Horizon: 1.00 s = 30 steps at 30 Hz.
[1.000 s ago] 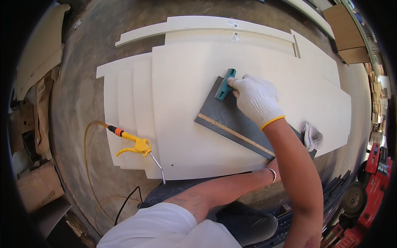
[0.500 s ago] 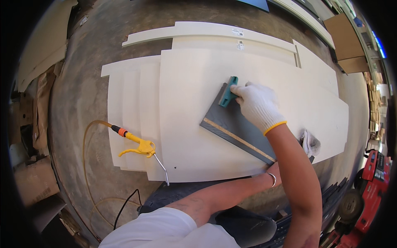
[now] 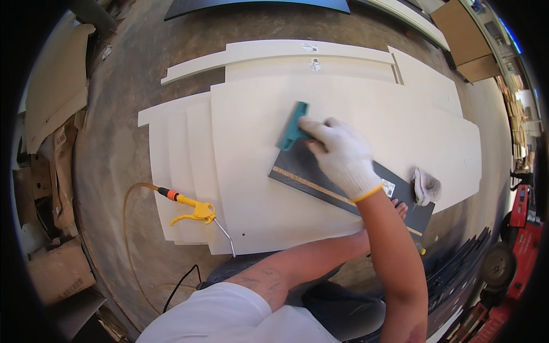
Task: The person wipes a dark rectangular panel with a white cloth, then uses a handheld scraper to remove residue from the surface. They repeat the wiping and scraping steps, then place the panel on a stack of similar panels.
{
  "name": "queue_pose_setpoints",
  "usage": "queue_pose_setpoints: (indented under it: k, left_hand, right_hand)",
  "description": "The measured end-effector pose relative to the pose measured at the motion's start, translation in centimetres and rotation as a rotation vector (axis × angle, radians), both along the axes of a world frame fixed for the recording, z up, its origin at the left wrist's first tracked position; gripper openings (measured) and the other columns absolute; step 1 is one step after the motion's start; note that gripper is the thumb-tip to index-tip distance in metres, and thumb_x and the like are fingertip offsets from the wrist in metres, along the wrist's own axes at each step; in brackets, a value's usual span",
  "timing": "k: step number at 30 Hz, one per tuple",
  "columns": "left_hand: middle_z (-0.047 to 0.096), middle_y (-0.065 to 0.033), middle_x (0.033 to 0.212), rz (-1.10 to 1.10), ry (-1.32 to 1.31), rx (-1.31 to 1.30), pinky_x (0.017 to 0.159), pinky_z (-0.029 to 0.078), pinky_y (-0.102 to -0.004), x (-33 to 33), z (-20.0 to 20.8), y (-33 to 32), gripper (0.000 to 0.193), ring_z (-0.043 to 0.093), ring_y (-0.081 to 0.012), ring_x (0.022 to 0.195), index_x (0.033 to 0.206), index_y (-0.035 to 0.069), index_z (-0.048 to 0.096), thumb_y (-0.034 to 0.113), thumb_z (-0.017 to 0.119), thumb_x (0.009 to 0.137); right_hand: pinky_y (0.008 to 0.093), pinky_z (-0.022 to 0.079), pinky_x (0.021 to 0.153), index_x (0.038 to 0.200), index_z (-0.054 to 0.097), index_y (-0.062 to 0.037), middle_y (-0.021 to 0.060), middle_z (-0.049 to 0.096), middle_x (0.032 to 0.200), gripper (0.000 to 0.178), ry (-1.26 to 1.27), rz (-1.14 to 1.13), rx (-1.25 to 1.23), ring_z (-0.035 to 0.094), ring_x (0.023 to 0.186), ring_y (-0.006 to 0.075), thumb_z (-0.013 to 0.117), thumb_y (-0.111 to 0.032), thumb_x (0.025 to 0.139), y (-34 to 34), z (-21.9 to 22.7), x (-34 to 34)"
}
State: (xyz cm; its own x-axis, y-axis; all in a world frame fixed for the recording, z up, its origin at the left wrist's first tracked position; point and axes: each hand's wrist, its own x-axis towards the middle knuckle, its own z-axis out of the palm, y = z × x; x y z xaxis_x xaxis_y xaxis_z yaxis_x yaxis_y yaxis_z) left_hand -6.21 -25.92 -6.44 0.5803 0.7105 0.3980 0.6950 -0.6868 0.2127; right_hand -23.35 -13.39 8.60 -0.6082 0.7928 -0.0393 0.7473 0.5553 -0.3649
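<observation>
The gloved right hand (image 3: 343,157) grips a teal scraper (image 3: 294,129) at the left end of a dark panel (image 3: 302,162) on white panels (image 3: 269,211). The bare left hand (image 3: 400,209) touches the dark panel, its grip unclear. A cardboard box (image 3: 60,271), contents hidden, sits far left.

Right forearm (image 3: 397,257): one, bare, slanting up and leftward from the lower edge. Right grip (image 3: 343,151): white-gloved, yellow cuff, back upward, fingers pointing left, closed in a hold. Left arm (image 3: 311,254): one, bare, extended rightward, crossing beneath the right forearm; wrist hidden. Left grip (image 3: 402,210): ungloved, partly hidden, fingers showing.
</observation>
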Motion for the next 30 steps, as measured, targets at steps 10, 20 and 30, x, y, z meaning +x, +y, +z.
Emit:
queue_pose_setpoints:
  k: [10,20,30]
  left_hand:
    - [0.045,-0.0186,0.163,0.292,0.105,-0.267,0.129,0.024,-0.0544,-24.9,2.8,9.7,0.063,0.032,-0.0347,0.158,0.149,-0.002,0.052,0.028,0.069,0.095]
    - [0.077,-0.0232,0.103,0.685,-0.161,-0.885,0.089,0.057,-0.0496,-36.0,4.2,16.4,0.034,0.073,-0.0426,0.099,0.098,0.001,0.074,0.035,0.073,0.099]
    - [0.069,-0.0217,0.079,0.598,-0.230,-0.754,0.070,0.052,-0.0447,-36.9,3.3,9.6,0.036,0.064,-0.0374,0.072,0.087,-0.002,0.066,0.031,0.072,0.101]
  right_hand:
    - [0.0217,0.052,0.077,0.155,0.053,0.0001,0.0049,0.070,0.109,0.055,0.617,-1.160,-0.171,0.066,0.089,0.0092,0.063,-0.001,0.101,-11.4,3.3,22.3]
    - [0.0248,0.054,0.058,0.126,0.063,0.0018,0.0033,0.063,0.086,0.030,0.982,-1.260,-0.614,0.061,0.065,0.0110,0.070,-0.016,0.103,-19.5,-2.0,20.0]
    - [0.0389,0.050,0.068,0.117,0.063,-0.0086,0.0073,0.064,0.088,0.018,1.816,-1.202,-1.081,0.060,0.076,0.0216,0.067,-0.011,0.100,-23.0,-6.5,13.2]
